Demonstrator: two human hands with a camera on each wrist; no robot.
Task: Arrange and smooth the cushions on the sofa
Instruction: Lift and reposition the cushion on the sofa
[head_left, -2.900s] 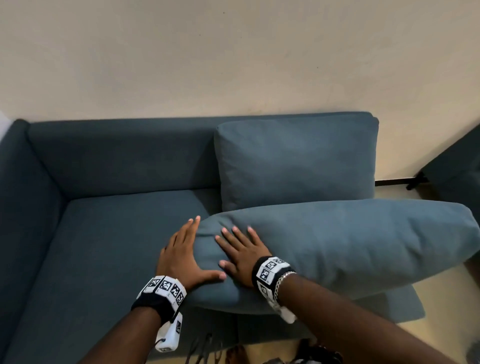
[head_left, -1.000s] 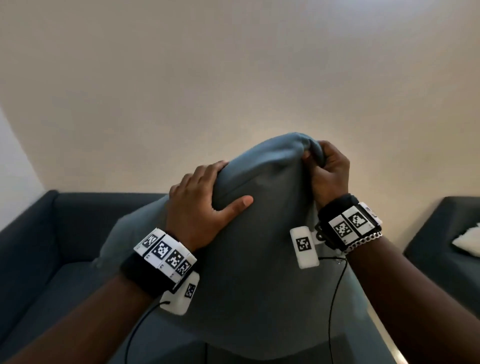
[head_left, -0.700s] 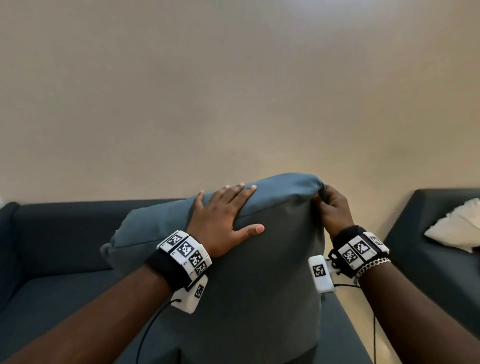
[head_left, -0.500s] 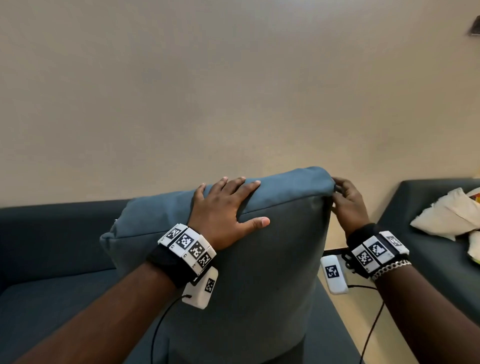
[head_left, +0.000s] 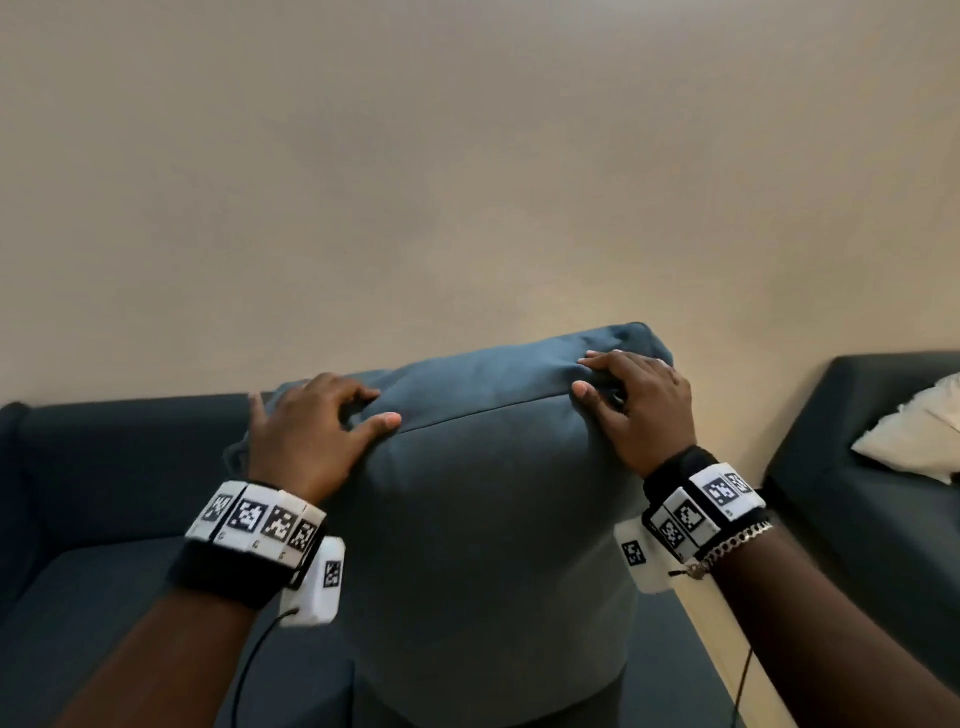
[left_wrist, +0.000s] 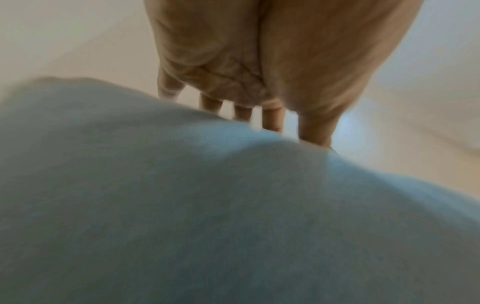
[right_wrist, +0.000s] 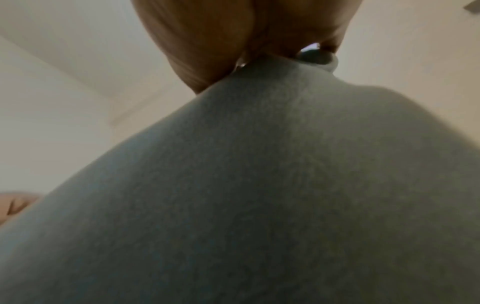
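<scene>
Behind both hands a bare beige wall (head_left: 467, 182) fills the upper part of the room. Below and to the left of the hands runs the dark blue sofa (head_left: 104, 519), its backrest level with the wrists and its seat under the forearms. Off to the right of the right hand sits a second dark sofa (head_left: 857, 493) with a pale cushion (head_left: 914, 441) lying on it.

Between the two hands stands the blue cushion (head_left: 483, 519), upright on the sofa seat, its top seam running from one hand to the other.

The left hand (head_left: 306, 436) rests over the top left edge of the cushion: palm down on the front face, fingers curled over the crest, thumb stretched out along the seam toward the right. From the left wrist view the fingers (left_wrist: 270, 117) hook down behind the fabric ridge, so the hand clasps the cushion's edge.

The right hand (head_left: 644, 410) sits on the top right corner, knuckles raised, fingertips dug into the fabric and thumb pressed on the front just below the seam, pinching the corner. In the right wrist view the bunched corner is caught under the palm (right_wrist: 233, 41).

Both forearms reach up and forward, with marker bands on each wrist and a chain bracelet (head_left: 727, 545) on the right.
</scene>
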